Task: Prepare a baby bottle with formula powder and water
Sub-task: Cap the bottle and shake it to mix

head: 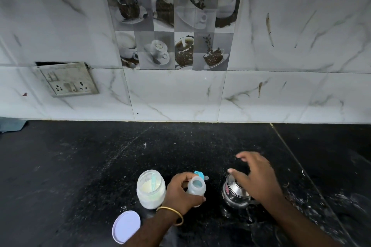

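Open baby bottle (pixel 196 186) upright on black counter (pixel 80 166), gripped by left hand (pixel 181 192).
Right hand (pixel 255 174) splayed, fingers loose, over steel kettle (pixel 234 192); contact unclear. Formula jar (pixel 150 188) w/ scoop just left; lid (pixel 126 226) nearby.

1. The left hand (pixel 180 190) wraps an open bottle (pixel 196 186) standing on the dark surface (pixel 80 166).
2. Just left of the bottle: an open powder jar (pixel 151 189) with a scoop (pixel 154 181) inside.
3. Its lid (pixel 126 226) lies nearer, left of the bottle.
4. Right of the bottle, the right hand (pixel 257 176), fingers spread, hovers over a steel kettle (pixel 234 192).
5. A blue cap (pixel 199 174) lies just behind the bottle.
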`<state>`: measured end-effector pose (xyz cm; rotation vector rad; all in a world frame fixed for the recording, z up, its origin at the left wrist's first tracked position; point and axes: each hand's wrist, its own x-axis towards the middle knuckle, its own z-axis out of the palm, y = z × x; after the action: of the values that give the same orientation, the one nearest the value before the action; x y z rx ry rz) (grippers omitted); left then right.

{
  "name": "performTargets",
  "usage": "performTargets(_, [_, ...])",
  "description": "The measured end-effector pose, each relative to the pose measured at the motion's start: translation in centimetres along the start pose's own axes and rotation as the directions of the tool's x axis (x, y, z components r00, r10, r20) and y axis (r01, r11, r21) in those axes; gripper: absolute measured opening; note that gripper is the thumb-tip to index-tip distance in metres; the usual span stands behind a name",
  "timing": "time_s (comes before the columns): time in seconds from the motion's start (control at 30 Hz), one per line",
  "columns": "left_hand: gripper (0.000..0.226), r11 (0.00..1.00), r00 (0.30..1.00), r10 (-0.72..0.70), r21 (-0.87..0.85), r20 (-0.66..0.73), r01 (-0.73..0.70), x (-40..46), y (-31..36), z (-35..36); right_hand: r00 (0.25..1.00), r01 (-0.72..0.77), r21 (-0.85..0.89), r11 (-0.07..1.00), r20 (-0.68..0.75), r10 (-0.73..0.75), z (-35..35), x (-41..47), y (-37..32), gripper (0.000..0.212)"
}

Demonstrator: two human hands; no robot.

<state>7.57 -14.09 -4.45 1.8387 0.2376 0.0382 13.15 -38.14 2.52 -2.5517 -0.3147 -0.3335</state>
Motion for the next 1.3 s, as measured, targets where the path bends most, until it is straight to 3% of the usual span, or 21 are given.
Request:
performTargets(0.1, [0.059,1.0,1.0,-0.018,-0.018,-0.022,0.017,-0.1,0.1,0.0,0.905,0.305,-0.155,0.94,0.354,-0.236,1.6,4.1,-3.8,0.056])
performTargets(0.2, [0.058,0.999,0.999,-0.028,-0.035,-0.035,0.027,-0.2,0.1,0.1,0.752,0.434,-0.215,0.875,0.621,-0.221,4.8,6.5,-6.3,0.071])
performTargets(0.33, [0.057,0.998,0.999,-0.038,-0.042,-0.036,0.037,-0.3,0.7,-0.2,0.621,0.549,-0.308,0.777,0.772,-0.133,8.4,8.2,-7.0,0.081])
performTargets(0.43, [0.055,0.996,0.998,-0.052,-0.08,-0.036,0.049,-0.4,1.3,-0.5,0.577,0.547,-0.298,0.782,0.811,-0.095,9.7,8.5,-7.0,0.065])
performTargets(0.6, [0.06,0.988,0.996,-0.078,-0.135,-0.047,0.071,-0.6,1.6,-0.4,0.622,0.48,-0.25,0.841,0.773,-0.125,10.6,8.1,-6.2,0.039])
performTargets(0.8, [0.056,0.98,0.996,-0.069,-0.189,-0.051,0.058,-0.9,2.4,0.1,0.739,0.27,-0.005,0.963,0.642,-0.204,7.3,8.2,-5.4,0.049])
performTargets(1.07, [0.062,0.964,0.991,-0.114,-0.247,-0.065,0.095,-0.2,3.6,0.7,0.833,0.081,0.217,0.973,0.521,-0.186,0.5,7.4,-5.5,0.066])
performTargets(1.13, [0.062,0.965,0.991,-0.122,-0.242,-0.056,0.105,-0.2,3.5,0.8,0.875,-0.076,0.427,0.901,0.463,-0.145,-1.1,6.6,-5.1,0.062])
performTargets(1.2, [0.062,0.968,0.992,-0.116,-0.229,-0.05,0.102,-0.2,3.6,0.9,0.898,-0.139,0.547,0.826,0.421,-0.127,-1.9,5.6,-4.7,0.053])
performTargets(1.3, [0.059,0.969,0.992,-0.115,-0.223,-0.05,0.101,-0.3,3.5,0.9,0.89,-0.129,0.442,0.888,0.446,-0.092,-1.8,4.5,-4.0,0.047])
